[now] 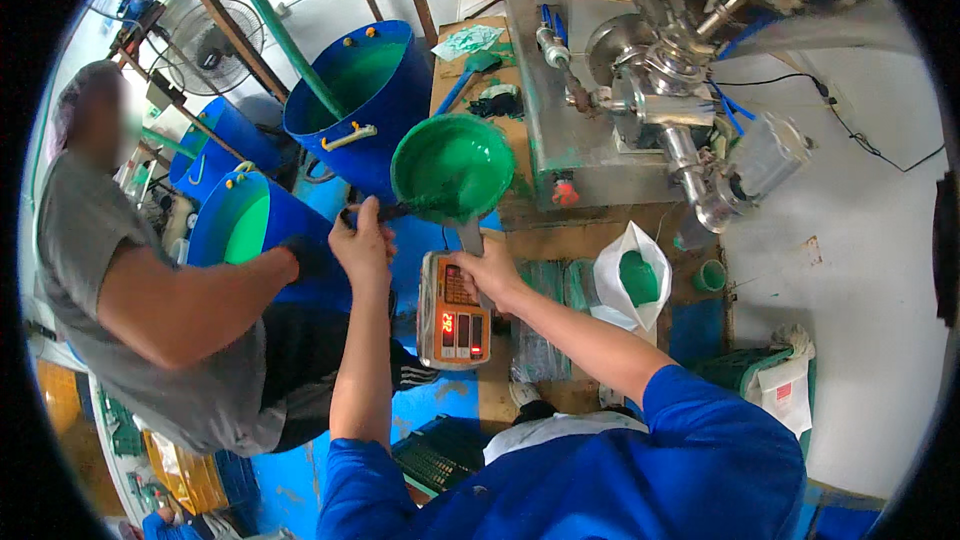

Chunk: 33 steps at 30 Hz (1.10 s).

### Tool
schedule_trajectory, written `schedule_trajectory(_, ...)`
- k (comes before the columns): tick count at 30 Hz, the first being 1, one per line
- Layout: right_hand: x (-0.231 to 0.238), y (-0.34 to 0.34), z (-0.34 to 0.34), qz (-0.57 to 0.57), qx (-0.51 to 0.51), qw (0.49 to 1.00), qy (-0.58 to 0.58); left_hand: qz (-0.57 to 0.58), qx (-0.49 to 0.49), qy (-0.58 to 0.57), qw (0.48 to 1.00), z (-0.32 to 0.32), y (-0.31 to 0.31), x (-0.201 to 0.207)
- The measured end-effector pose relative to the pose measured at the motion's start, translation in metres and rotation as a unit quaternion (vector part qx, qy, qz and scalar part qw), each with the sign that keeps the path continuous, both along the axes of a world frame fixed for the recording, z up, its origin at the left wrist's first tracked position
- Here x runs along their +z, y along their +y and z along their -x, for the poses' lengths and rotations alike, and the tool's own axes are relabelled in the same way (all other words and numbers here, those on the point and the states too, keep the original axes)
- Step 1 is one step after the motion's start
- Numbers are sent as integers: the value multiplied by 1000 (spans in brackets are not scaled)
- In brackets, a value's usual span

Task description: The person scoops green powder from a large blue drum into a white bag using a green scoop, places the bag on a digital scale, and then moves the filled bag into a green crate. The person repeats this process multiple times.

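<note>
So from the head view, the left hand (365, 240) had its fingers wrapped around a dark-handled tool (395, 211), and the far end of that tool dipped into a round green-coated ladle (452, 165). The right hand (490, 273) was clenched around the ladle's grey handle, so the ladle sat out in front of both hands with bright green liquid in it. Right below that hand was a scale (453, 325) with an orange panel and lit red digits; couldn't tell if hand and scale touched.

Off to the right, an open white bag (617, 285) held green stuff, with a small green cup (711, 276) just beside it. A shiny metal machine (665, 110) stood on the steel bench (600, 165). Beyond the ladle was a big blue barrel (375, 155) of green liquid, and on the left a co-worker (170, 290) in a grey shirt reached toward another blue tub (215, 215).
</note>
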State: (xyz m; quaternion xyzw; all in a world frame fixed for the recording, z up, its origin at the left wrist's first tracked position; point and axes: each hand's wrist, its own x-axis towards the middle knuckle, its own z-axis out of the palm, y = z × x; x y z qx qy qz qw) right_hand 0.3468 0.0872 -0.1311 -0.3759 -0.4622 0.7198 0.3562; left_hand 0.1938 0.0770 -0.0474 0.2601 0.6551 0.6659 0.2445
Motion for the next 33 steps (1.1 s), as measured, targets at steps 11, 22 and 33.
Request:
schedule_trajectory(11, 28, -99, -197, 91, 252, 962, -59, 78, 137, -131, 979, -113, -159, 1)
schedule_trajectory(22, 27, -132, -372, 59, 193, 968, -149, 33, 75, -173, 981, -239, -156, -7)
schedule_trajectory(33, 15, -195, -529, 120, 13, 966, -229, 24, -74, 205, 976, -319, -95, -64)
